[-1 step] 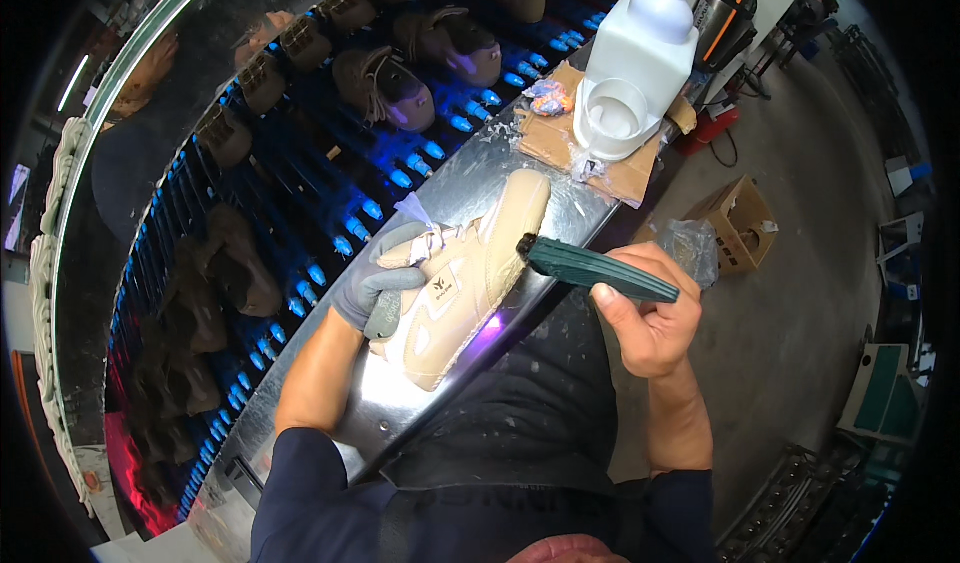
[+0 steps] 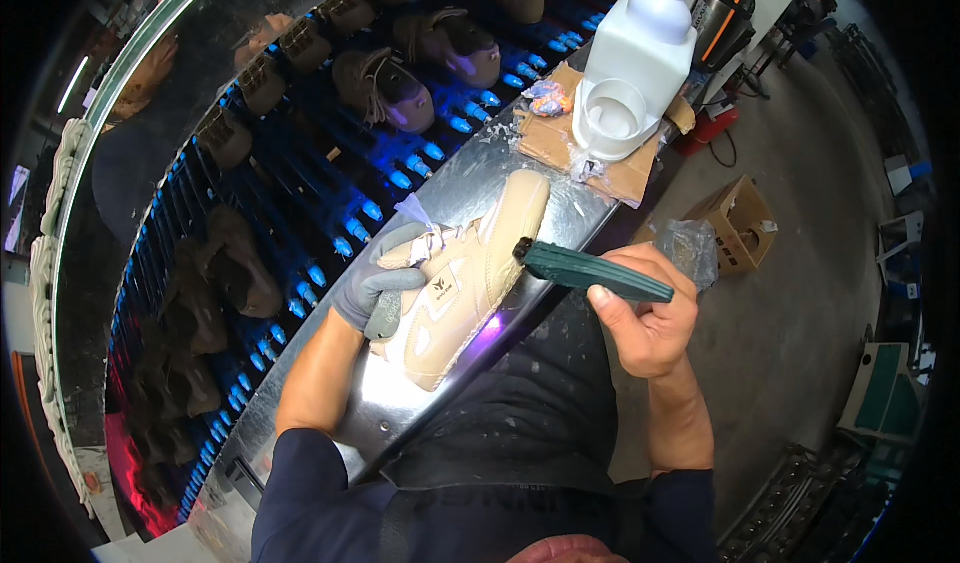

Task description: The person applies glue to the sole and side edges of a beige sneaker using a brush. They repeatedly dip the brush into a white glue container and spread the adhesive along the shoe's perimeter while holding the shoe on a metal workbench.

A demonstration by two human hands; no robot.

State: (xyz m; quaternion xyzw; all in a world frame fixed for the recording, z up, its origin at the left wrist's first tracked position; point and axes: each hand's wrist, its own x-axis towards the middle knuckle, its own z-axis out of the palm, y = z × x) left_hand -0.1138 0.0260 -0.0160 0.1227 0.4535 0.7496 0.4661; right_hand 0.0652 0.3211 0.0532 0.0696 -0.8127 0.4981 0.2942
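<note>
A beige shoe upper (image 2: 470,278) with lighter panels and a lilac lace is held tilted over the metal ledge. My left hand (image 2: 378,281), in a grey glove, is closed around its ankle opening. Bare, my right hand (image 2: 652,318) pinches a dark green-handled brush (image 2: 605,275). The brush's dark bristles touch or nearly touch the shoe's lower edge near the toe; the exact contact cannot be made out.
A white bottle (image 2: 645,53) with a cup-shaped opening stands on cardboard (image 2: 545,141) at the ledge's far end, beside a dark flask (image 2: 722,23). Dark shoes (image 2: 385,88) sit among blue-tipped pegs (image 2: 400,178) on the left. A cardboard box (image 2: 738,225) lies on the floor at right.
The brush and my right hand have shifted very slightly left along the shoe's edge. The shoe and my left hand stay in place.
</note>
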